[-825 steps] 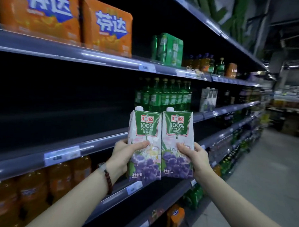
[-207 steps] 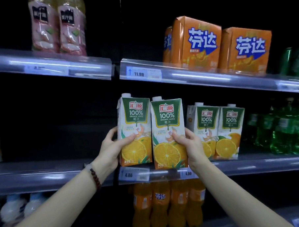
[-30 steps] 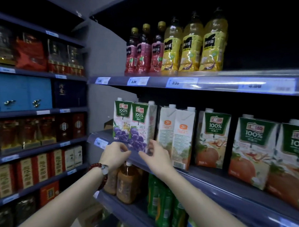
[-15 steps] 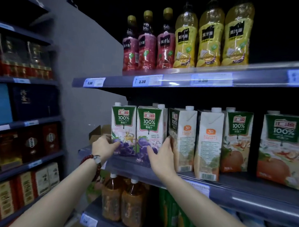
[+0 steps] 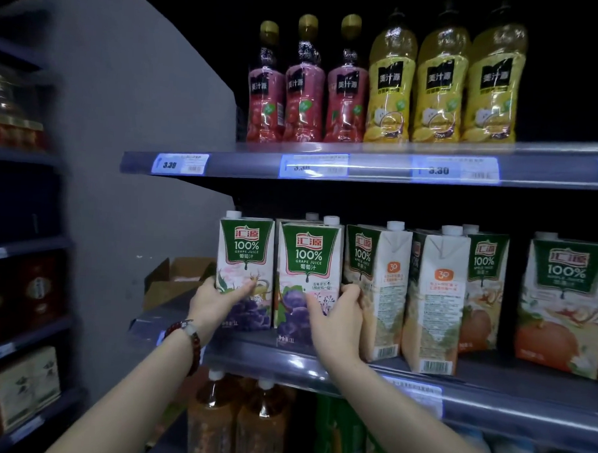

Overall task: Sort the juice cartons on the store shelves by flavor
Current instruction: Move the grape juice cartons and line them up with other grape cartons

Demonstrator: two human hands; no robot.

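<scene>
Purple-fruit grape cartons, two of them, stood at the left end of the middle shelf [image 5: 489,388], front faces out. Left hand [image 5: 215,299] had its grip closed round the low left edge of the left grape carton [image 5: 245,258], thumb across the front. Right hand [image 5: 334,317] was wrapped on the lower right corner of the right grape carton [image 5: 309,261], fingers [image 5: 351,292] tucked into the slot between it and the first apple carton [image 5: 375,284]. Both cartons looked seated on the shelf or nearly so; couldn't tell whether the bases were fully down. More caps showed behind the right one, so likely a second row.

Step, as I read it: squaring up the grape pair in its slot. Next move would call for easing them back flush, letting go, then fixing the neighbours.

Around:
- first apple carton and second apple carton [image 5: 435,300], just right of the grape pair, were turned side-on with barcodes forward; they'd need rotating
- front-facing apple cartons [image 5: 561,299] further right
- open cardboard box [image 5: 175,279] sat left of the grape pair by the grey end panel, limiting room that side
- red bottles [image 5: 303,89] and yellow bottles [image 5: 441,85] on the shelf above, brown bottles [image 5: 234,422] below

Obstruction: right fingers were pinched against the first apple carton, so pulling out could nudge it.
</scene>
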